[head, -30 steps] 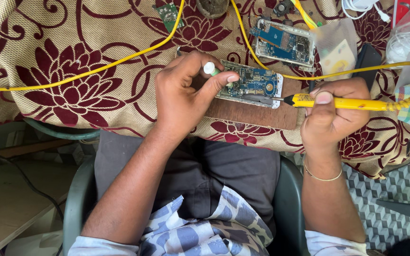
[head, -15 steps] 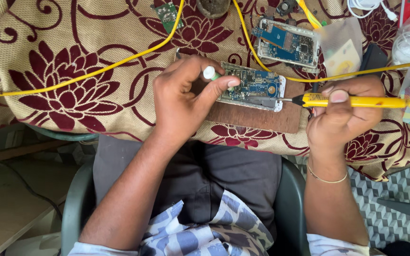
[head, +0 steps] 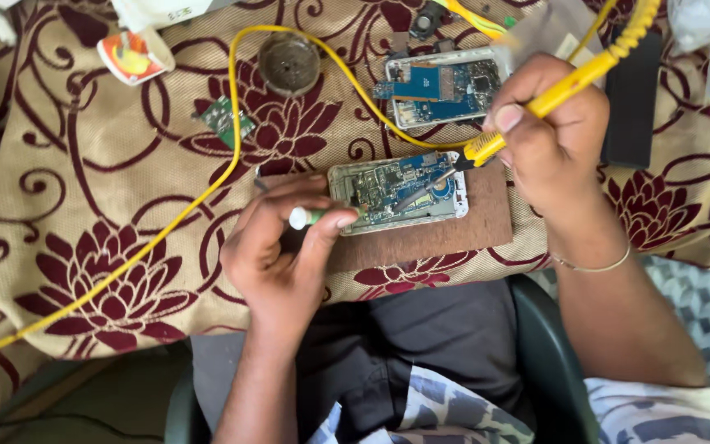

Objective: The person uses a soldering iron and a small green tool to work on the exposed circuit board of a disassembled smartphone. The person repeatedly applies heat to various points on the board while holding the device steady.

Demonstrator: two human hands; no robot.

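An opened phone with a bare blue-green circuit board (head: 396,191) lies on a brown wooden board (head: 445,234). My left hand (head: 285,255) pinches a thin green-and-white stick (head: 310,217) whose far end reaches the circuit board's left edge. My right hand (head: 548,136) grips a yellow soldering iron (head: 569,82). Its dark tip touches the board near the right side.
A second opened phone (head: 441,86) lies further back. A round dark tin (head: 288,62), a small green chip (head: 223,119), a red-and-yellow packet (head: 133,57) and a black flat object (head: 630,99) rest on the floral cloth (head: 84,205). The yellow cord (head: 207,189) loops across it.
The view has shifted, so everything sits lower and further right. The soldering iron has swung from lying level beside the phone to slanting down with its tip on the circuit board.
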